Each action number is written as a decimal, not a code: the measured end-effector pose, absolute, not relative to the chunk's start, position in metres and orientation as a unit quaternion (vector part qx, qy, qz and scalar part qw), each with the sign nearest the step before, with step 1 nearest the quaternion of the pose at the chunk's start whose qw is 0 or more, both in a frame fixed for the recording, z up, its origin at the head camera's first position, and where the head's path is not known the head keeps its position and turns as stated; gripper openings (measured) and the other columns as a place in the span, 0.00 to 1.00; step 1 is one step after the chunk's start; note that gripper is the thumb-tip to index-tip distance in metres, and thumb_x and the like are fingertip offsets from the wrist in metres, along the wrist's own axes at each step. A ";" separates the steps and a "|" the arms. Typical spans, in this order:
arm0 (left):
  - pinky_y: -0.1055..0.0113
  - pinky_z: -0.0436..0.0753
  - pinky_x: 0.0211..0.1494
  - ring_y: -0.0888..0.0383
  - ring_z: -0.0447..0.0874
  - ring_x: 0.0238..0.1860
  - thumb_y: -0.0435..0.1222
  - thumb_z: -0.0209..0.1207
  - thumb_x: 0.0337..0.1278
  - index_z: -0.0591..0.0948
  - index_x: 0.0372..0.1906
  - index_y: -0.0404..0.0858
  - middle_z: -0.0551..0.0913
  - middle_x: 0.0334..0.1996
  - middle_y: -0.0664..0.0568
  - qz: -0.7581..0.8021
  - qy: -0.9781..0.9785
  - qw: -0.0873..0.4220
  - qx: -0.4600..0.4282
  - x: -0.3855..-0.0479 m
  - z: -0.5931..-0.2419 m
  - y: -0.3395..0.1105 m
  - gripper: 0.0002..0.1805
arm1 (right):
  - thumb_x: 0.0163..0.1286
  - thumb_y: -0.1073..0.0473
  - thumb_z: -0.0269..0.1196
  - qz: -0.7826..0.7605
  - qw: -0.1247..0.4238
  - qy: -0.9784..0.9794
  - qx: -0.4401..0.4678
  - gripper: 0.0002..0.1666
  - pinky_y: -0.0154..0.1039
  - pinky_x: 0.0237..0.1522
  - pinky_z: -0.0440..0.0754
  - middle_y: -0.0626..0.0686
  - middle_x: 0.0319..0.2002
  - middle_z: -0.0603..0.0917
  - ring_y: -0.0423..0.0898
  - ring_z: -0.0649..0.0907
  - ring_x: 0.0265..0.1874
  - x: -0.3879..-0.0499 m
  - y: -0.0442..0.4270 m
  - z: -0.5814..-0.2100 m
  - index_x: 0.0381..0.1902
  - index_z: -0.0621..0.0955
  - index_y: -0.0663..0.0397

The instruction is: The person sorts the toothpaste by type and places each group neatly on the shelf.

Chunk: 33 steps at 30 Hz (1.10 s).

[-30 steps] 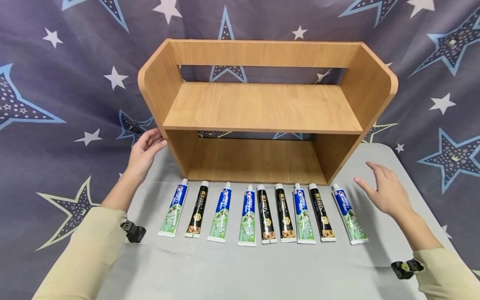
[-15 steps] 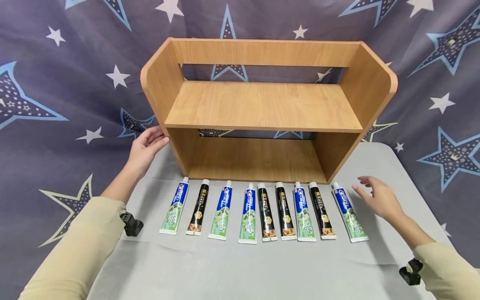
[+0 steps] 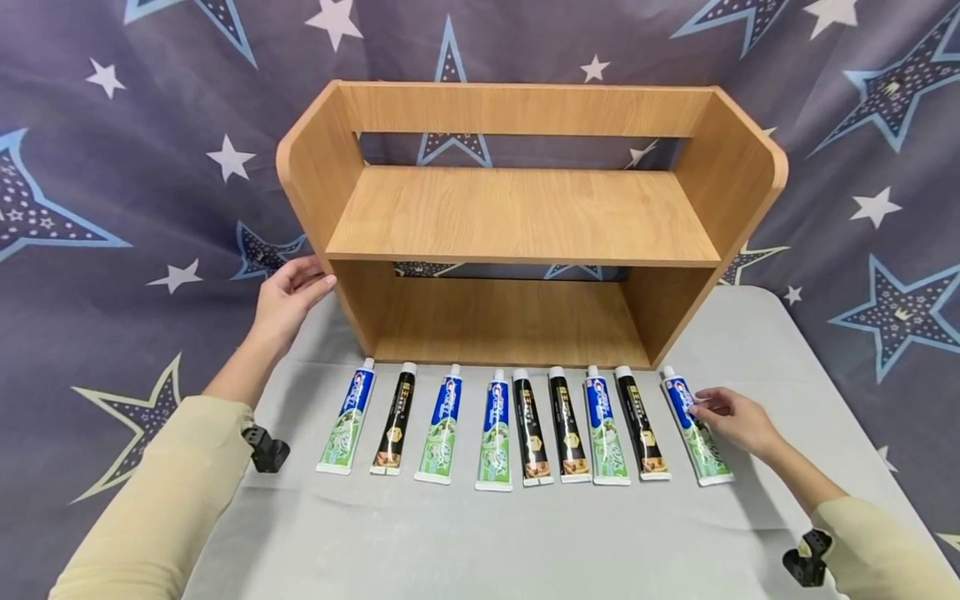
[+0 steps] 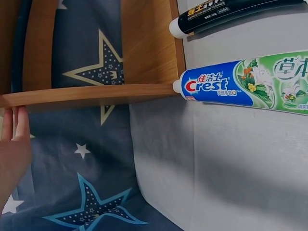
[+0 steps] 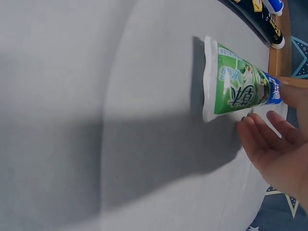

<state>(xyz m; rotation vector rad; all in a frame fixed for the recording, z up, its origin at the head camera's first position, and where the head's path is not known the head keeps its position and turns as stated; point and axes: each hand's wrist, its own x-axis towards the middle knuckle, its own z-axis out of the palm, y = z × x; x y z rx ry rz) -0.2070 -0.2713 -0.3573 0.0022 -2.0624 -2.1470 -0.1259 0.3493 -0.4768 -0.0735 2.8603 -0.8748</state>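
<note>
My left hand (image 3: 285, 307) touches the outer left side of a wooden shelf unit (image 3: 525, 212); in the left wrist view the fingers (image 4: 20, 125) lie nearly straight against its panel. At the far right of a row, my right hand (image 3: 738, 421) reaches a blue-green Crest toothpaste tube (image 3: 697, 429). Its thumb is at the blue end of that tube (image 5: 240, 84) in the right wrist view, while the other fingers (image 5: 255, 139) bend loosely beside it. The tube lies flat on the table, cap toward the shelf.
Several more toothpaste tubes lie in the row before the shelf, Crest ones (image 3: 495, 433) and black ones (image 3: 530, 429). The grey-covered table (image 3: 487, 542) carries everything. A star-patterned curtain (image 3: 172, 125) hangs behind and at both sides.
My right hand has moved left and down from the table's right side to the rightmost Crest toothpaste tube. The left hand stays at the shelf's side.
</note>
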 end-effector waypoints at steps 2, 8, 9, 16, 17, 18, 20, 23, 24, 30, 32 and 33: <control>0.86 0.83 0.44 0.73 0.82 0.41 0.28 0.63 0.56 0.77 0.43 0.47 0.82 0.39 0.66 -0.720 -0.688 0.087 0.001 -0.207 -0.357 -0.273 0.14 | 0.67 0.53 0.62 -0.308 0.092 0.947 -0.015 0.26 0.30 0.31 0.80 0.65 0.40 0.84 0.44 0.82 0.35 -0.126 0.349 -0.478 0.53 0.75 0.71; 0.85 0.83 0.43 0.72 0.82 0.40 0.27 0.64 0.54 0.79 0.41 0.46 0.84 0.37 0.65 -0.723 -0.683 0.108 0.002 -0.204 -0.356 -0.276 0.13 | 0.64 0.52 0.65 -0.336 0.124 0.934 0.008 0.32 0.27 0.31 0.80 0.64 0.42 0.83 0.43 0.80 0.38 -0.129 0.343 -0.480 0.56 0.73 0.71; 0.85 0.83 0.43 0.72 0.83 0.40 0.27 0.65 0.54 0.80 0.41 0.46 0.85 0.36 0.65 -0.725 -0.680 0.110 0.002 -0.204 -0.356 -0.275 0.13 | 0.64 0.53 0.66 -0.338 0.128 0.932 0.011 0.32 0.27 0.31 0.79 0.64 0.42 0.83 0.44 0.80 0.38 -0.130 0.343 -0.480 0.56 0.72 0.72; 0.85 0.84 0.43 0.72 0.84 0.39 0.28 0.66 0.52 0.81 0.39 0.46 0.86 0.35 0.66 -0.728 -0.676 0.112 0.017 -0.208 -0.356 -0.270 0.12 | 0.61 0.53 0.68 -0.353 0.152 0.922 0.049 0.34 0.26 0.30 0.78 0.58 0.39 0.83 0.40 0.77 0.34 -0.127 0.342 -0.478 0.56 0.72 0.74; 0.85 0.84 0.43 0.73 0.84 0.38 0.28 0.66 0.52 0.81 0.38 0.46 0.86 0.34 0.66 -0.727 -0.677 0.113 0.019 -0.209 -0.356 -0.270 0.12 | 0.61 0.53 0.68 -0.355 0.154 0.921 0.055 0.34 0.27 0.30 0.78 0.57 0.38 0.83 0.39 0.77 0.33 -0.128 0.342 -0.477 0.55 0.72 0.74; 0.85 0.84 0.43 0.73 0.84 0.38 0.28 0.67 0.52 0.82 0.38 0.46 0.86 0.34 0.66 -0.727 -0.677 0.112 0.021 -0.209 -0.356 -0.269 0.12 | 0.60 0.53 0.69 -0.355 0.157 0.920 0.060 0.34 0.27 0.29 0.78 0.56 0.37 0.83 0.39 0.77 0.33 -0.128 0.342 -0.477 0.54 0.73 0.75; 0.85 0.84 0.42 0.73 0.84 0.36 0.27 0.66 0.52 0.82 0.37 0.47 0.86 0.32 0.66 -0.729 -0.675 0.110 0.024 -0.210 -0.355 -0.269 0.12 | 0.59 0.53 0.70 -0.359 0.165 0.916 0.071 0.35 0.28 0.29 0.78 0.55 0.35 0.83 0.39 0.77 0.32 -0.130 0.342 -0.476 0.53 0.73 0.76; 0.85 0.84 0.41 0.74 0.85 0.35 0.27 0.66 0.52 0.83 0.35 0.48 0.87 0.31 0.67 -0.729 -0.675 0.107 0.026 -0.210 -0.355 -0.269 0.11 | 0.57 0.53 0.71 -0.373 0.181 0.905 0.095 0.36 0.28 0.30 0.80 0.55 0.35 0.83 0.40 0.77 0.32 -0.132 0.343 -0.474 0.52 0.73 0.76; 0.85 0.84 0.41 0.74 0.85 0.34 0.27 0.66 0.52 0.83 0.34 0.48 0.87 0.31 0.67 -0.731 -0.674 0.106 0.027 -0.210 -0.355 -0.269 0.11 | 0.57 0.53 0.71 -0.378 0.185 0.901 0.104 0.36 0.29 0.30 0.81 0.56 0.36 0.83 0.40 0.77 0.31 -0.133 0.343 -0.474 0.52 0.73 0.76; 0.85 0.84 0.41 0.73 0.85 0.34 0.28 0.67 0.51 0.84 0.34 0.48 0.87 0.30 0.66 -0.735 -0.670 0.104 0.028 -0.210 -0.356 -0.269 0.11 | 0.54 0.53 0.74 -0.389 0.194 0.890 0.137 0.35 0.29 0.31 0.83 0.59 0.38 0.83 0.39 0.78 0.31 -0.136 0.342 -0.475 0.50 0.75 0.75; 0.85 0.84 0.41 0.73 0.85 0.34 0.27 0.67 0.51 0.84 0.34 0.48 0.87 0.30 0.66 -0.737 -0.667 0.104 0.027 -0.211 -0.357 -0.270 0.11 | 0.53 0.52 0.74 -0.382 0.193 0.893 0.139 0.35 0.29 0.30 0.83 0.60 0.37 0.83 0.40 0.79 0.30 -0.137 0.341 -0.475 0.48 0.76 0.75; 0.85 0.84 0.41 0.73 0.85 0.34 0.27 0.67 0.51 0.84 0.34 0.47 0.87 0.30 0.66 -0.738 -0.667 0.104 0.026 -0.211 -0.357 -0.270 0.11 | 0.53 0.52 0.74 -0.378 0.193 0.895 0.140 0.34 0.29 0.30 0.82 0.60 0.37 0.83 0.41 0.79 0.30 -0.137 0.340 -0.474 0.47 0.76 0.75</control>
